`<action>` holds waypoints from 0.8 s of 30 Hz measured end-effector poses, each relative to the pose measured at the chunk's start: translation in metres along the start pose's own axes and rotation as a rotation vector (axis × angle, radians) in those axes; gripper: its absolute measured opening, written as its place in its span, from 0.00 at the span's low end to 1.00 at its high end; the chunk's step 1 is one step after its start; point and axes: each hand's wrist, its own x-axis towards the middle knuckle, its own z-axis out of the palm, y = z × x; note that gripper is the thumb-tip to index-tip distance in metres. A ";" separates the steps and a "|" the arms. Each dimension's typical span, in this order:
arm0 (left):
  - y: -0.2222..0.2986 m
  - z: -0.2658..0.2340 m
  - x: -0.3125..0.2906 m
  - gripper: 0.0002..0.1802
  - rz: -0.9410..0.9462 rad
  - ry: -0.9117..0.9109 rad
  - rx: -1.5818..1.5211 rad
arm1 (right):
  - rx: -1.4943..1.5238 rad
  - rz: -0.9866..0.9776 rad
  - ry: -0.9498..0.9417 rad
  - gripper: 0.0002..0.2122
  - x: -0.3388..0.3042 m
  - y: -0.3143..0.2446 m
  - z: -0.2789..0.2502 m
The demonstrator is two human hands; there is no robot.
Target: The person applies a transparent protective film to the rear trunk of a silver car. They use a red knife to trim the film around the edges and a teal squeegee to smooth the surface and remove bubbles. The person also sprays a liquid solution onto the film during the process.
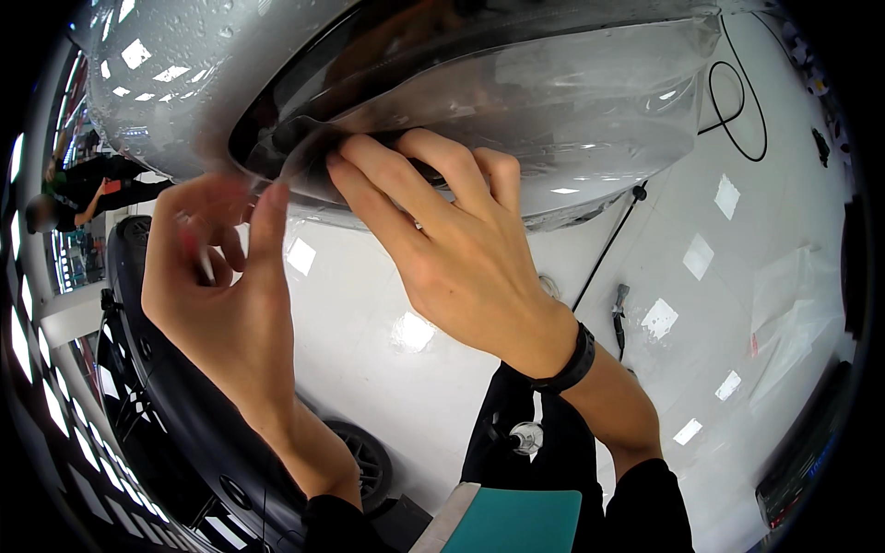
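Against the wet silver car body panel [184,83] that fills the top of the head view, both hands work at the edge of a clear, glossy protective film sheet [590,101] laid over the curved surface. The right hand [461,249] lies flat with its fingers [387,175] spread and pressed onto the film beside a dark recessed gap in the panel [263,138], not closed on anything. The left hand [221,276] is raised just beside it, its forefinger touching the film's edge near the gap and its other fingers curled around a small thin tool with a red part [195,249]; the tool is too blurred to identify further. A black wristband [576,361] sits on the right wrist. Below, the glossy white floor [682,304] reflects ceiling lights, and a black cable [737,101] loops over it near the car. A dark car with a black wheel [364,461] stands at lower left. A teal flat pad [516,521] shows at the bottom edge, near the person's dark clothing. Another person [83,198] crouches far off at left.
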 end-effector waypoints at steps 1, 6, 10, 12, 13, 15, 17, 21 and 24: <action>-0.001 0.000 0.000 0.08 0.014 0.024 -0.011 | 0.002 0.003 -0.003 0.14 0.000 0.000 -0.001; -0.007 0.005 0.001 0.07 0.192 0.112 0.052 | 0.005 -0.028 0.005 0.13 0.002 0.004 -0.001; -0.017 0.004 0.000 0.08 0.221 0.099 0.085 | 0.009 -0.026 -0.008 0.13 0.003 0.003 -0.004; -0.015 0.006 -0.001 0.08 0.198 0.112 0.055 | -0.011 -0.030 -0.014 0.13 0.003 0.005 -0.004; -0.012 0.008 -0.002 0.07 0.203 0.116 0.054 | -0.021 -0.031 -0.017 0.13 0.002 0.006 -0.005; -0.011 0.010 -0.004 0.07 0.202 0.117 0.046 | -0.016 -0.022 -0.038 0.13 0.002 0.006 -0.006; -0.010 0.008 -0.008 0.06 0.196 0.109 0.041 | 0.008 -0.022 -0.044 0.13 0.001 0.008 -0.007; -0.019 0.008 -0.009 0.05 0.164 0.112 0.002 | 0.120 -0.032 -0.005 0.13 0.000 0.013 -0.004; -0.021 0.012 -0.007 0.05 0.177 0.133 -0.005 | 0.107 -0.032 -0.004 0.14 -0.002 0.012 -0.004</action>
